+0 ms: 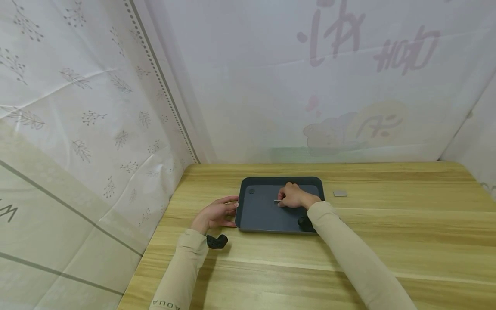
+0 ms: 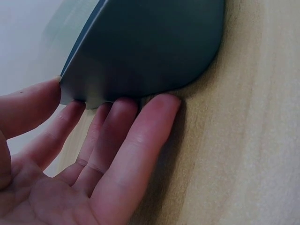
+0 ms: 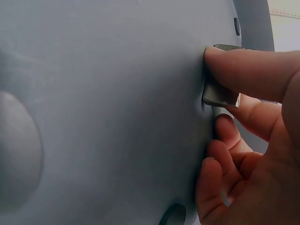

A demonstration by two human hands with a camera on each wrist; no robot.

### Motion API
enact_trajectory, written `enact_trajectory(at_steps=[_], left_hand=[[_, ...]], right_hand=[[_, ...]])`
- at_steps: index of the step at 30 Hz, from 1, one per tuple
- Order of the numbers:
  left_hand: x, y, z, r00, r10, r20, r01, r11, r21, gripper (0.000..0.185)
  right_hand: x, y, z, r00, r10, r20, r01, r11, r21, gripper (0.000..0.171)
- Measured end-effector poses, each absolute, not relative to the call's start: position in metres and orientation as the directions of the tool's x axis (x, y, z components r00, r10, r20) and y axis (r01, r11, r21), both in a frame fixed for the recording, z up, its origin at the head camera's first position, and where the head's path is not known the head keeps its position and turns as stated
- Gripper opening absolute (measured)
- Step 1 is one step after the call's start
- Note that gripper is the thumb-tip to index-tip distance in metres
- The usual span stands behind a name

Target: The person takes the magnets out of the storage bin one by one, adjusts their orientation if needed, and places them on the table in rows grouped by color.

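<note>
Right hand (image 3: 253, 154) fingers pinch metal piece (image 3: 218, 93) on tray (image 1: 263, 215).

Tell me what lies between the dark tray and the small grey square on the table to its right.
Nothing: in the head view, only bare wooden table separates the tray from the grey square.

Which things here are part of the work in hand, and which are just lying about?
In hand:
- dark tray, steadied at its edge by the left hand
- small metal piece, pinched on the tray by the right hand

Lying about:
- grey square on the table, right of the tray
</note>
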State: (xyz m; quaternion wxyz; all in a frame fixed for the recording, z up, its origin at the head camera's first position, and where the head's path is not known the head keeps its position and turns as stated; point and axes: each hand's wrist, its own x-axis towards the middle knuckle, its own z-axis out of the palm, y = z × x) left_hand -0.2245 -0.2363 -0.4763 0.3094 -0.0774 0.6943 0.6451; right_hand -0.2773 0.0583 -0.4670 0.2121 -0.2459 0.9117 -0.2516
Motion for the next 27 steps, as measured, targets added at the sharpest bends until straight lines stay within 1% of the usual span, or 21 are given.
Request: enact_trajectory(at_steps=[9,14,22,27], left_hand=[[-0.224,-0.236,-0.475,-0.798,0.291,-0.528,-0.504,0.157,0.849,0.049],[-0.224,-0.236,-0.476,-0.797,0.292,-0.529,-0.504,0.162,0.849,0.049],[-0.224,-0.237,-0.477,-0.794,0.301,-0.528,-0.502,0.163,0.849,0.05],[-0.225,-0.236,-0.476,-0.796,0.294,-0.529,-0.504,0.161,0.848,0.05]], right_hand=[[-0.279,0.061,-0.47,-0.789,-0.575,-0.218,-0.359,0.718,-0.596,0.018],[-0.278,0.063,-0.471,-0.787,-0.579,-0.212,-0.359,0.71,-0.606,0.016],[-0.28,0.066,-0.473,-0.776,-0.601,-0.19,-0.35,0.662,-0.663,0.01],[-0.283,0.071,-0.471,-0.77,-0.605,-0.203,-0.322,0.643,-0.695,0.013]])
